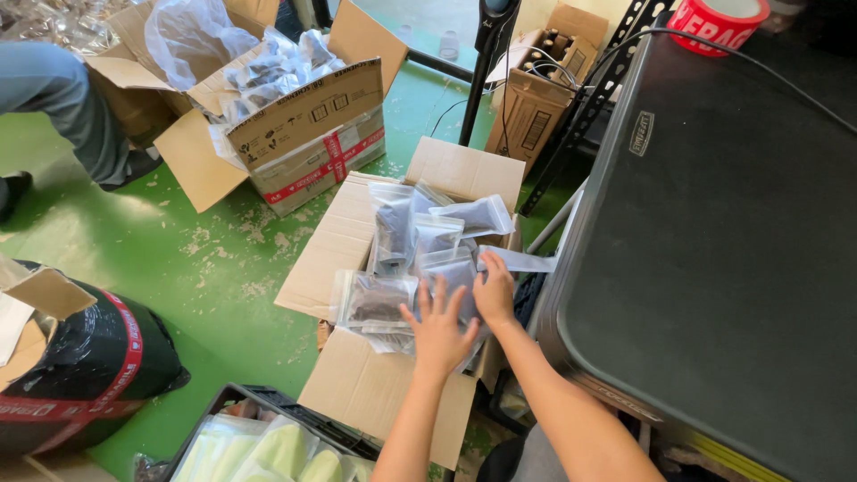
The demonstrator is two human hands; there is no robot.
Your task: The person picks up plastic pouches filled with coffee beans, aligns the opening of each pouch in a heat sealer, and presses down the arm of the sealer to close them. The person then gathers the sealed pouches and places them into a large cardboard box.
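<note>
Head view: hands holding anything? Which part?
Neither hand closes on anything. The left hand and right hand lie open, fingers spread, on the top faces of clear zip bags of dark contents piled in the open cardboard box.

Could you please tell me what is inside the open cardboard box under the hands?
The cardboard box holds clear zip bags of dark items, piled high; both hands rest on them. Anything beneath the pile is hidden.

Both hands cover part of the clear zip bags with dark contents [420, 259] heaped in the open brown cardboard box [357, 384], so which bag each grip touches cannot be told. The dark contents are too murky to identify. The black bundle wrapped in red tape [89, 357] runs off the left edge, and the red tape roll [714, 22] off the top.
</note>
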